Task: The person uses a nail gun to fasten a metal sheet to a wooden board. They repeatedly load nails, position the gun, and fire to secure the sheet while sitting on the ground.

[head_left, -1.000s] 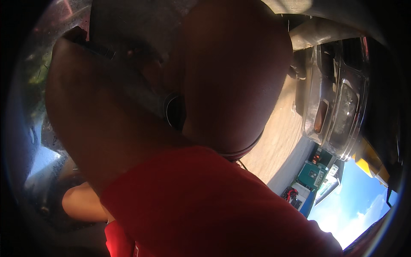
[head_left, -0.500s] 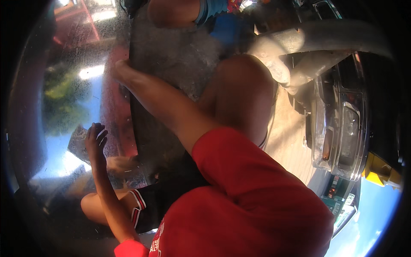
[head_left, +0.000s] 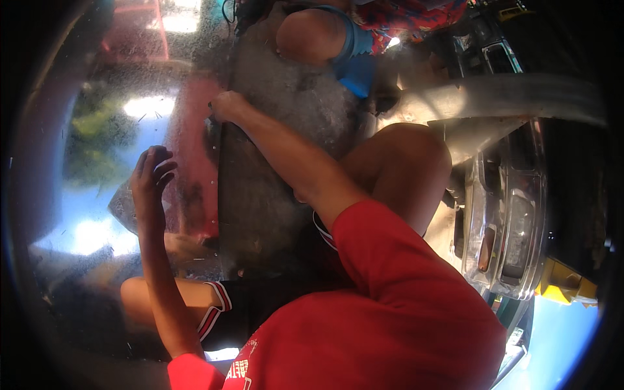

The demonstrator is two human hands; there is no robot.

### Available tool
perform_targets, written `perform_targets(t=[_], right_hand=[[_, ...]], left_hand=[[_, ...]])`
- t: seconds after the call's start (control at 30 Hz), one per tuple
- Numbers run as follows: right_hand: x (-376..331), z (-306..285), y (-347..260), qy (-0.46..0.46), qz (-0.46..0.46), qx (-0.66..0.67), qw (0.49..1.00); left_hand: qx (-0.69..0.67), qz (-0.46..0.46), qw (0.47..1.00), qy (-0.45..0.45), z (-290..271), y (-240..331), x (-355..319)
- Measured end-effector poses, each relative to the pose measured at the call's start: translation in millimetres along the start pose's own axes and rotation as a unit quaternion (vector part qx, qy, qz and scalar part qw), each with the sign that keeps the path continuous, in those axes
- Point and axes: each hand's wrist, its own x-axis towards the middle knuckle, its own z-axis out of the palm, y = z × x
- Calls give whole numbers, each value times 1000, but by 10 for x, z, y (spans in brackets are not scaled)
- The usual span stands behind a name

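Fingers [head_left: 220, 104] of the right hand [head_left: 227, 107] are clenched round the left edge of the dark grey panel [head_left: 273, 188], up near its far corner, so that's a proper grip. The left hand [head_left: 153, 175] is the opposite: its fingers [head_left: 162, 170] are spread and loose, hovering by a red strip [head_left: 188, 149] just left of the panel. I honestly can't tell if they touch anything. The panel lies lengthwise across the person's lap, running from the black shorts [head_left: 260, 305] and bare knee [head_left: 403, 162] out toward another person in a blue sleeve [head_left: 354, 52] at the far end. My guess is it's stiff and fairly heavy. It looks flat and rigid, with no sag anywhere along it, and the surface is dusty and rough rather than slick, so slipping shouldn't be the big worry. The edges look thin, so that's where it'll bite into the fingers. I'd take it by the two long edges, one hand each side and spaced apart, rather than by one corner like now. Off to the right there's a vehicle's chrome front [head_left: 507, 227], close enough to knock with a swinging end.
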Motion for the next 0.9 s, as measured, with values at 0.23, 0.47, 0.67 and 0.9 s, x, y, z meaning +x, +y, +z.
perform_targets(t=[0.23, 0.47, 0.67, 0.9], right_hand=[[-306, -288, 106, -46, 62, 64, 995], [-430, -223, 165, -39, 79, 92, 992], [-421, -171, 177, 5, 67, 106, 992], [-509, -193, 126, -22, 81, 102, 991]], left_hand=[[11, -31, 999, 14, 81, -75, -5], [37, -47, 998, 20, 120, -265, 24], [35, -48, 998, -9, 279, -383, -2], [61, 1, 997, -40, 434, -379, -33]])
